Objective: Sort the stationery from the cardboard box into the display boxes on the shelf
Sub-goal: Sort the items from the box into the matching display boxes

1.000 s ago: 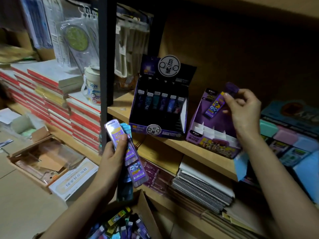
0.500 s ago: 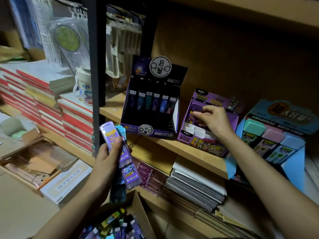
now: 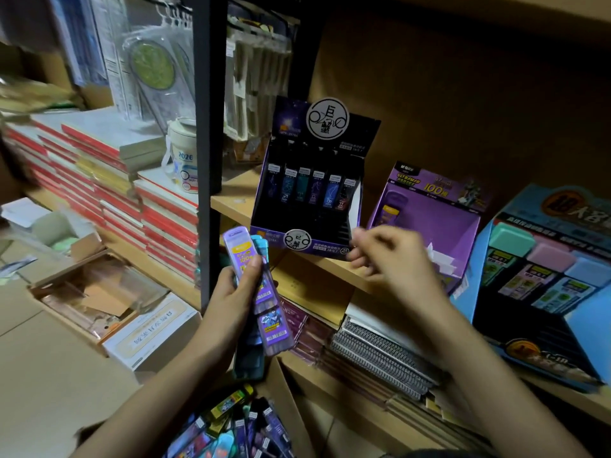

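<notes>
Left hand (image 3: 231, 302) grips fanned purple-and-teal plastic lead cases (image 3: 274, 328) as ready stock; right hand (image 3: 396, 262) loosely curled, empty, near purple cardboard display box (image 3: 436, 223).

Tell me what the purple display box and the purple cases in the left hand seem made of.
The purple display box: printed cardboard, probably, fairly matte; flat folded walls and a raised back flap show. The purple cases: likely translucent glossy plastic; the rounded top glows pale and catches light.
</notes>
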`<state>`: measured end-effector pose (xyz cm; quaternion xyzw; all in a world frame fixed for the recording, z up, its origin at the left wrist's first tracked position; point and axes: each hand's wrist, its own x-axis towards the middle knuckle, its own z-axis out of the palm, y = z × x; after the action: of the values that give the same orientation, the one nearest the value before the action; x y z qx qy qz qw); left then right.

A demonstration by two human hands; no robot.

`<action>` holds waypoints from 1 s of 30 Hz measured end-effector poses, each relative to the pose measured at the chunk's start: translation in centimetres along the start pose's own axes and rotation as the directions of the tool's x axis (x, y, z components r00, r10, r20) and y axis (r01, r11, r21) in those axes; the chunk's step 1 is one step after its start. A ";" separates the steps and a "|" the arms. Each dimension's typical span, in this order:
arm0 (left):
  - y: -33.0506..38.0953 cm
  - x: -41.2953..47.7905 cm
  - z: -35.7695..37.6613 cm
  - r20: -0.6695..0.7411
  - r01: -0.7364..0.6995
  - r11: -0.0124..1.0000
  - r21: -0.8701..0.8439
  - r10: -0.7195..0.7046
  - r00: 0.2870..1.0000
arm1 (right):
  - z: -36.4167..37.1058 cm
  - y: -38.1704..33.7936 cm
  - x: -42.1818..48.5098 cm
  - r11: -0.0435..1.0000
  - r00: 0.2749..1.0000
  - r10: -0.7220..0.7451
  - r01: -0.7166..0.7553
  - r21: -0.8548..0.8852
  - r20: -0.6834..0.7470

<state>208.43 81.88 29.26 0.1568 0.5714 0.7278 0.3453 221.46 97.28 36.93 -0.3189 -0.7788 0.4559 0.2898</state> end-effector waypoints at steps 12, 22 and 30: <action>0.2 -0.1 -0.6 0.036 0.078 0.997 0.019 -0.079 0.996 | 9.5 0.8 -3.6 0.932 0.906 0.185 -0.284 0.224 0.381; 0.2 0.1 -0.7 0.097 0.021 0.997 0.074 -0.028 0.995 | 7.9 0.9 -3.4 0.958 0.919 0.174 -0.241 0.155 0.353; -0.8 -0.6 0.5 0.221 0.085 0.988 0.127 -0.112 0.969 | 6.3 1.5 -2.0 0.883 0.921 0.236 -0.337 0.327 0.310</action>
<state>209.42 81.90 28.77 0.2303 0.5768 0.6524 0.4342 218.39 92.96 32.64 -0.3073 -0.6527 0.6717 0.1686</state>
